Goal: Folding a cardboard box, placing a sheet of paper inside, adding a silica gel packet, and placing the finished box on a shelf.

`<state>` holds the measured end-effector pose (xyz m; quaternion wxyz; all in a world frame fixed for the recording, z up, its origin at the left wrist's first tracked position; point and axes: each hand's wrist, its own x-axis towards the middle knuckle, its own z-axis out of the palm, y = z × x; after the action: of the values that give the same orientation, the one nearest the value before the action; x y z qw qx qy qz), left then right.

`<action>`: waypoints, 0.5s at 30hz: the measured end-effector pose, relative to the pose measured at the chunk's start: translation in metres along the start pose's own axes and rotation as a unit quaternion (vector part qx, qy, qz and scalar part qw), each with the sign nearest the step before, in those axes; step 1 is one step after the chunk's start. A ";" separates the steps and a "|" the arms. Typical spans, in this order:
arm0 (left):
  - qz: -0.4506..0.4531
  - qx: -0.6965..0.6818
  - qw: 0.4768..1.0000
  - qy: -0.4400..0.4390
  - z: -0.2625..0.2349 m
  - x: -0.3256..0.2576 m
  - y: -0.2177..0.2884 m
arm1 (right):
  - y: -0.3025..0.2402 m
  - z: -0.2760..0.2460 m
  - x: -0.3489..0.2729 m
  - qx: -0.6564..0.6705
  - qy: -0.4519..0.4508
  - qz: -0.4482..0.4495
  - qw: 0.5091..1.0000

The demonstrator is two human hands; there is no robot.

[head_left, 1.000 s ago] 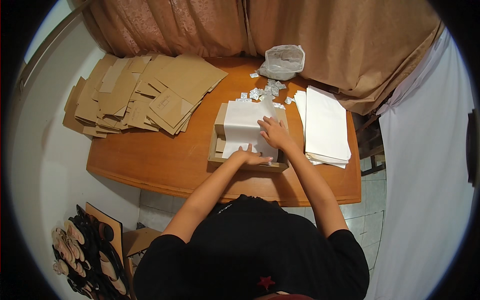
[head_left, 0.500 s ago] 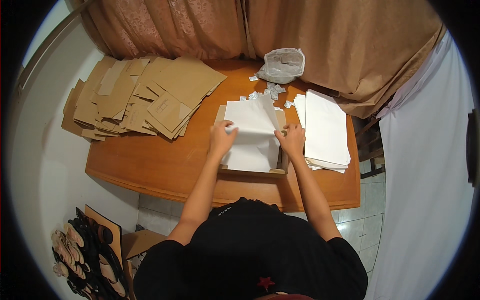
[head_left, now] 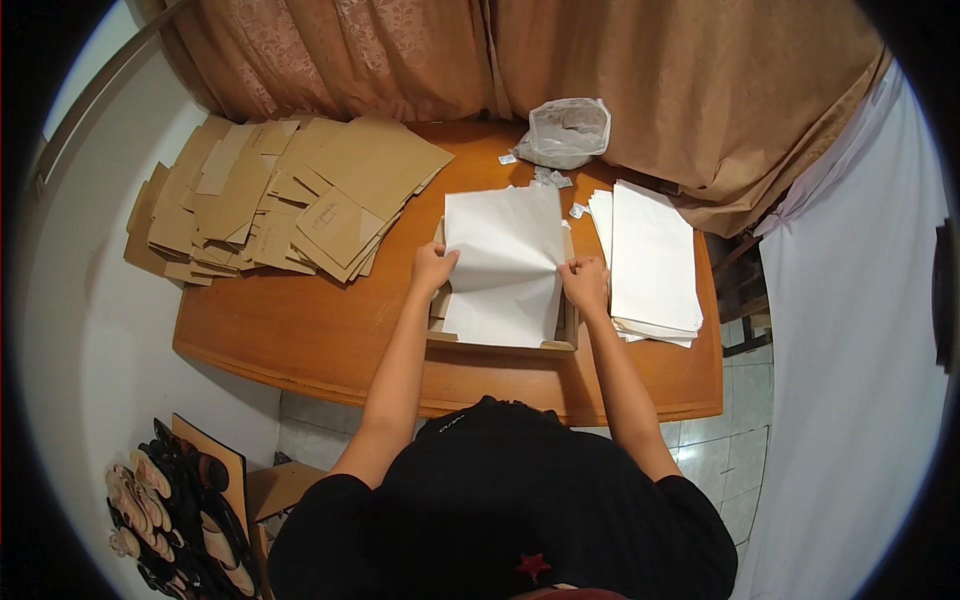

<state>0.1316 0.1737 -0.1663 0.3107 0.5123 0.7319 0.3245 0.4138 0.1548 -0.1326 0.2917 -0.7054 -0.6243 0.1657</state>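
A large sheet of white paper (head_left: 503, 255) lies over an open cardboard box (head_left: 500, 346) in front of me. Creases run across the sheet between my hands. At its left edge my left hand (head_left: 434, 268) pinches the paper between thumb and fingers. My right hand (head_left: 585, 282) is closed on the right edge, thumb toward the sheet. The box's front wall and parts of its sides show; the paper hides most of its inside.
Flattened cardboard boxes (head_left: 375, 165) are piled at the left of the wooden table (head_left: 300, 330). A stack of white sheets (head_left: 655, 260) lies at the right. Behind stands a clear plastic bag (head_left: 565, 135), with small white packets (head_left: 552, 178) scattered before it. Shoes (head_left: 150, 490) stand lower left.
My left hand has shifted slightly left and closed on the paper's edge. The sheet is now spread wider and flatter, its right far corner unfolded, covering more of the small packets.
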 end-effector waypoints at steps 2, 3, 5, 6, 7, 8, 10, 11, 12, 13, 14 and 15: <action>-0.009 -0.144 0.990 0.000 -0.002 -0.010 0.009 | 0.008 -0.001 0.002 -0.012 0.002 0.060 0.998; -0.009 -0.143 0.990 -0.001 -0.007 -0.013 0.013 | 0.010 -0.003 0.001 -0.012 0.002 0.062 0.998; -0.035 -0.202 0.978 -0.041 -0.018 -0.016 0.013 | 0.009 -0.009 0.000 0.138 -0.083 0.132 0.978; -0.036 -0.201 0.978 -0.041 -0.022 -0.017 0.015 | 0.018 -0.004 0.002 0.138 -0.084 0.132 0.978; -0.040 -0.207 0.976 -0.051 -0.025 -0.016 0.016 | 0.023 -0.002 0.005 0.167 -0.107 0.156 0.968; -0.044 -0.212 0.974 -0.062 -0.027 -0.015 0.018 | 0.028 0.001 0.007 0.196 -0.130 0.179 0.955; -0.054 -0.203 0.975 -0.068 -0.031 -0.014 0.017 | 0.019 -0.007 0.007 0.137 -0.155 0.190 0.960; -0.060 -0.194 0.976 -0.079 -0.031 -0.012 0.017 | 0.010 -0.013 0.005 0.079 -0.174 0.203 0.960; -0.059 -0.195 0.976 -0.079 -0.028 -0.011 0.017 | 0.010 -0.009 0.002 0.079 -0.173 0.203 0.961; -0.045 -0.187 0.979 -0.067 -0.023 -0.009 0.014 | 0.008 -0.005 -0.004 -0.038 -0.074 0.100 0.991; -0.030 -0.180 0.982 -0.054 -0.018 -0.006 0.011 | 0.006 -0.001 -0.008 -0.154 0.027 -0.006 0.988; -0.029 -0.180 0.982 -0.053 -0.013 -0.005 0.007 | 0.004 0.001 -0.008 -0.153 0.028 -0.007 0.988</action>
<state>0.1263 0.1683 -0.1524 0.4455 0.4428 0.6589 0.4139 0.4154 0.1466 -0.1370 0.1987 -0.7419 -0.6387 0.0465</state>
